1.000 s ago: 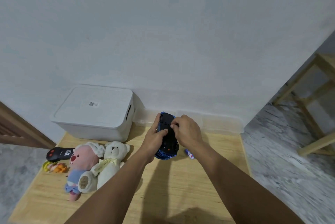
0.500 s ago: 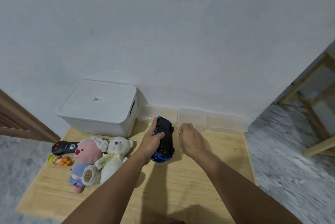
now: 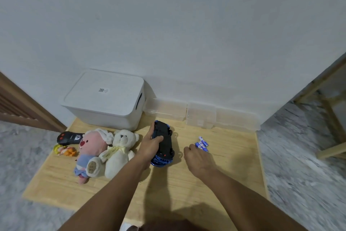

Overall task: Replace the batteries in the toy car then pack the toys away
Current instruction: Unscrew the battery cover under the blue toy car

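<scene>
The toy car (image 3: 163, 143) lies upside down on the wooden table (image 3: 230, 165), dark underside up, which I take to be so the battery hatch faces the person; whether that hatch is open or shut I cannot make out. The left hand (image 3: 150, 146) grasps the car from its left side, thumb laid over the underside and fingers curled under the body, apparently to steady it while the other hand works.

The right hand (image 3: 198, 157) is off to the right of the car, apart from it, its fingertips down at a small cluster of blue batteries (image 3: 202, 143) on the table. The fingers are curled toward the nearest one, but from here I cannot tell whether they already pinch a battery or only touch it. The batteries sit close to the car, handy for swapping in.

To the left lie the toys waiting to be packed: a pink plush (image 3: 91, 153) and a white teddy bear (image 3: 119, 150) side by side and touching, a black remote (image 3: 70, 138) behind them, and a small yellow and orange figure (image 3: 64, 150) near the table's left edge. The white storage box (image 3: 104, 99) stands at the back against the wall, lid on, so packing looks some way off.
</scene>
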The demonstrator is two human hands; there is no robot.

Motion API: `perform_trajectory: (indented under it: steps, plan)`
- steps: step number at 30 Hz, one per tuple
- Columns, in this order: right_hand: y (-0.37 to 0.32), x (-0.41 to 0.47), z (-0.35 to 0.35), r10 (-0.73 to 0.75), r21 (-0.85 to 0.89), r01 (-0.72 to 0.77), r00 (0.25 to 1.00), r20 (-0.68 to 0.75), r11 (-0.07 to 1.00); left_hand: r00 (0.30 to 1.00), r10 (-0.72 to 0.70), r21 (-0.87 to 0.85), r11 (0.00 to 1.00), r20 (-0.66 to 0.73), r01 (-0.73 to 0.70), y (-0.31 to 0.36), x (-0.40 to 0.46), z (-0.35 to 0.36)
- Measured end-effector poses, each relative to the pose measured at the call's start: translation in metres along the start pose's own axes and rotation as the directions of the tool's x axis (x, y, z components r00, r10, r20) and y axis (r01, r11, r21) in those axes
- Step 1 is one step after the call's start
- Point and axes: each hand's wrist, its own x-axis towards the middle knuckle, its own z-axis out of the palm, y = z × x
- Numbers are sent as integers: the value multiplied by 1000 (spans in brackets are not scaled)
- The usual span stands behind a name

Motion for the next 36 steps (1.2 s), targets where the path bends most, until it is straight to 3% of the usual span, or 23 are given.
perform_trajectory:
  steps: [8, 10, 13, 15, 27, 36]
  plan:
    - [8, 7, -18, 144, 335, -125, 989, -32, 934, 1000, -27, -44, 999, 9, 27, -6, 0, 3]
    - [13, 15, -25, 204, 499, -163, 978, -28, 851, 999, -42, -86, 995, 13, 43, -8, 0, 3]
    - [17, 26, -37, 271, 771, -170, 963, -3, 614, 997, -54, -158, 986, 46, 61, -10, -1, 3]
    - [17, 30, -49, 280, 844, -151, 960, 0, 515, 997, -52, -198, 978, 60, 63, -8, -3, 6]
    - [-10, 41, -61, 61, 713, 27, 993, -97, 701, 996, -16, -235, 971, 91, 37, -1, -12, 17]
    - [-8, 40, -60, 15, 799, 59, 996, -85, 599, 998, -37, -199, 979, 41, 44, -2, -17, 15]
